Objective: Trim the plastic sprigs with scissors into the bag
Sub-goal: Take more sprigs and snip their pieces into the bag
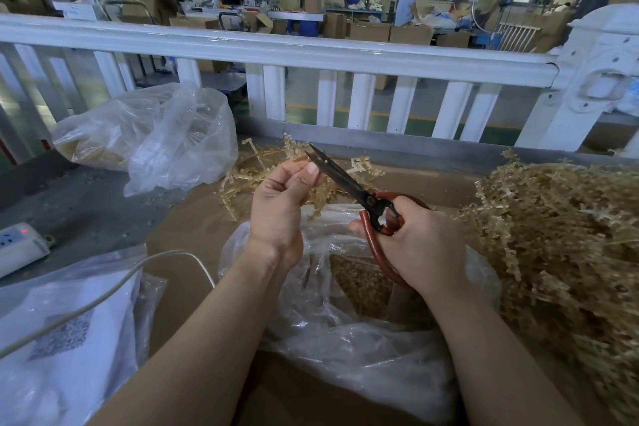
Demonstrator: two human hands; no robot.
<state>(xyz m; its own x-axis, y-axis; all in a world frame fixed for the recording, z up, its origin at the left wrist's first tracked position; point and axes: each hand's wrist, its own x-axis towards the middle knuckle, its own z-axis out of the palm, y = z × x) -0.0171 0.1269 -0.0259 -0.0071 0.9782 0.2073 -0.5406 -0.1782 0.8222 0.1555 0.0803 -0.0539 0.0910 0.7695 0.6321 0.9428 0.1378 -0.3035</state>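
Two clear bags — both with tan trimmings inside.

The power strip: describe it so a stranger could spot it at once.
Start at the white railing across the back, then drop to the grey ledge at far left. The power strip lies there: a white block with a glowing red light, unlike the clear bags nearby.

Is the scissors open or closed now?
Slightly open: the scissors' two black blade tips stand a little apart beside the sprig.
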